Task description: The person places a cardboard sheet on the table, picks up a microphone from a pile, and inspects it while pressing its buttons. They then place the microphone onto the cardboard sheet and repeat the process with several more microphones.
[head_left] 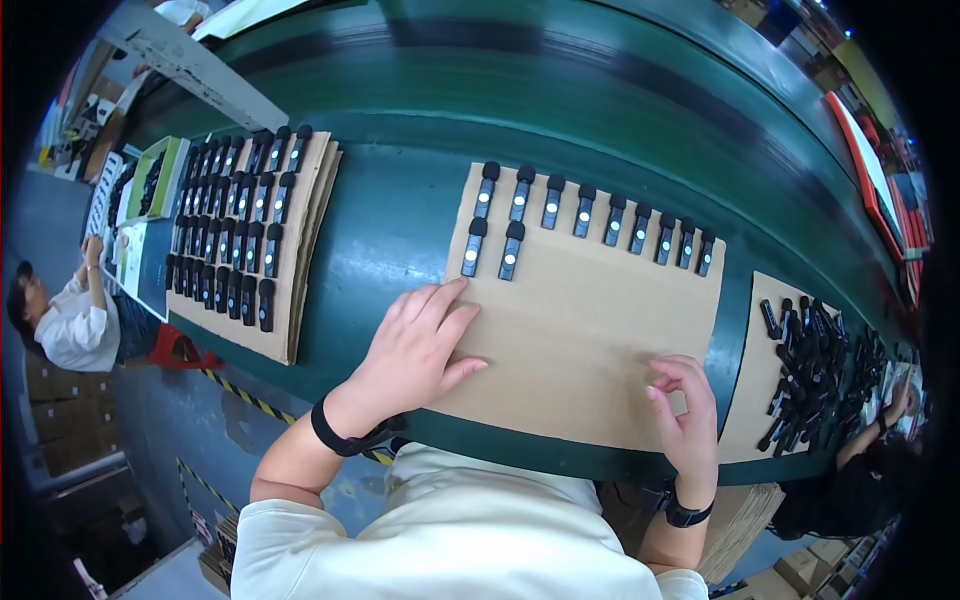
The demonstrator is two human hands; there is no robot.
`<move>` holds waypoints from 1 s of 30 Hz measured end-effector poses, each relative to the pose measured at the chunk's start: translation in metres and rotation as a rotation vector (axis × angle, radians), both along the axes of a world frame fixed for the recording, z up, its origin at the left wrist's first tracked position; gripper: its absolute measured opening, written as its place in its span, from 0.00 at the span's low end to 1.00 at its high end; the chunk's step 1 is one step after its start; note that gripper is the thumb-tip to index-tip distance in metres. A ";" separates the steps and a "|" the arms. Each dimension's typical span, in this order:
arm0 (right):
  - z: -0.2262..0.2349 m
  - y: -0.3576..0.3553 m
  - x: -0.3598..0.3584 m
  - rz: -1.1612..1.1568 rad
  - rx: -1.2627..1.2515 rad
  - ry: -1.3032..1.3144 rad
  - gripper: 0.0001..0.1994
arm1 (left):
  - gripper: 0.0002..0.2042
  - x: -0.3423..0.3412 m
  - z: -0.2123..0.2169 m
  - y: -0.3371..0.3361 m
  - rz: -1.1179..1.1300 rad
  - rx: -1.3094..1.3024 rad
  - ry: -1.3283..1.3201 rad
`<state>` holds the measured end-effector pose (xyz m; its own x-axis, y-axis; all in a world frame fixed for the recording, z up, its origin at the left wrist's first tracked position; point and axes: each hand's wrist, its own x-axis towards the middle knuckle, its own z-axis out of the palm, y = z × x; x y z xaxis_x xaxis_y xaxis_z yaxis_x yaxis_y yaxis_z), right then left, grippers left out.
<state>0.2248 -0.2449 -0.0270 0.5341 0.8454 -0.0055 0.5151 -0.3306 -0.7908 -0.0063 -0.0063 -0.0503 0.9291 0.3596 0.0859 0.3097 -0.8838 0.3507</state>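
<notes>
A brown cardboard sheet (580, 340) lies in front of me on the green work surface. Along its far edge runs a row of small black clip-on microphones (583, 210) with foam tips and pale round spots. Two more microphones (511, 250) form the start of a second row at the left. My left hand (415, 340) rests on the sheet's left side, fingers stretched toward the lower end of the leftmost microphone, thumb apart, nothing in it. Over the sheet's right part, my right hand (688, 415) is loosely curled, its thumb and fingers apart, with nothing seen between them.
To the right, a jumbled pile of microphones (800, 360) lies on another cardboard sheet (745, 405). At left, stacked cardboard (285, 300) bears neat rows of microphones, with a green bin (158, 185) beyond. One person (85, 310) sits at far left; another person's arm (875, 430) shows at far right.
</notes>
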 end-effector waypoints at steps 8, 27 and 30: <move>-0.003 -0.025 0.047 -0.119 -0.060 -0.159 0.11 | 0.25 -0.003 0.018 -0.006 -0.002 -0.010 0.025; 0.017 0.002 0.092 -0.254 0.021 0.047 0.12 | 0.11 0.060 0.054 -0.014 -0.252 -0.833 -0.499; 0.038 0.025 0.031 -0.107 0.267 0.361 0.14 | 0.12 0.074 0.057 -0.022 -0.178 -0.899 -0.515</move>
<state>0.2556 -0.2197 0.0108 0.6225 0.7826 0.0032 0.1655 -0.1276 -0.9779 0.0680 -0.0285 0.0064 0.9018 0.3490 0.2550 -0.1722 -0.2510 0.9525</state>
